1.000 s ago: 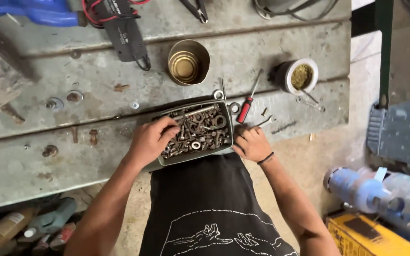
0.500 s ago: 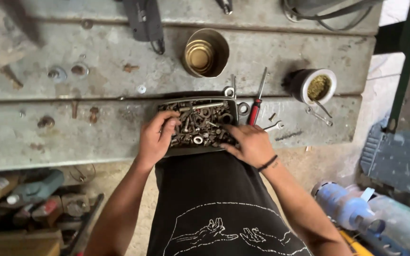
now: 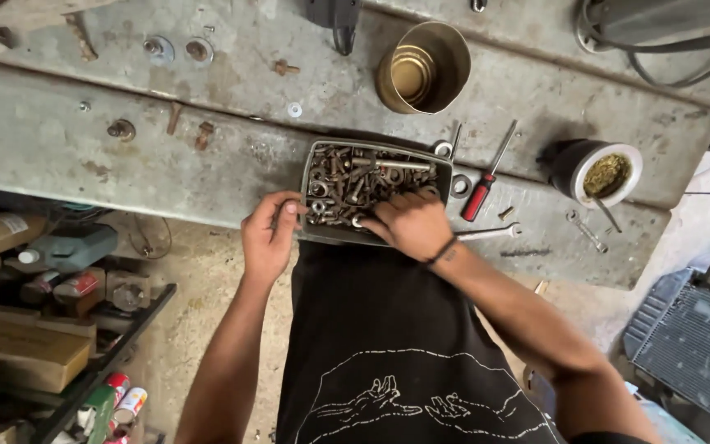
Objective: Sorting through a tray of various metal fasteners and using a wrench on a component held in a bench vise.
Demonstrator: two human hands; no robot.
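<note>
Rusty bolts and nuts (image 3: 355,177) fill a metal tray (image 3: 445,177); left hand (image 3: 266,238) grips its near-left corner, right hand (image 3: 408,224) rests curled inside, hold unclear.

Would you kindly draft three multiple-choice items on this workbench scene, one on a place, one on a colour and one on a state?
1. Where does the screwdriver lie?
A. Right of the metal tray
B. Inside the tray
C. On the floor

2. What colour is the screwdriver's handle?
A. Blue
B. Red and black
C. Yellow

3. What is the right hand doing?
A. Gripping the open tin can
B. Resting among the bolts and nuts in the tray
C. Hanging free of the bench

Answers: 1 A, it lies on the bench beside the tray's right end. 2 B, the grip is red with black. 3 B, its fingers reach into the hardware, while the left hand is at the tray's left edge.
</note>
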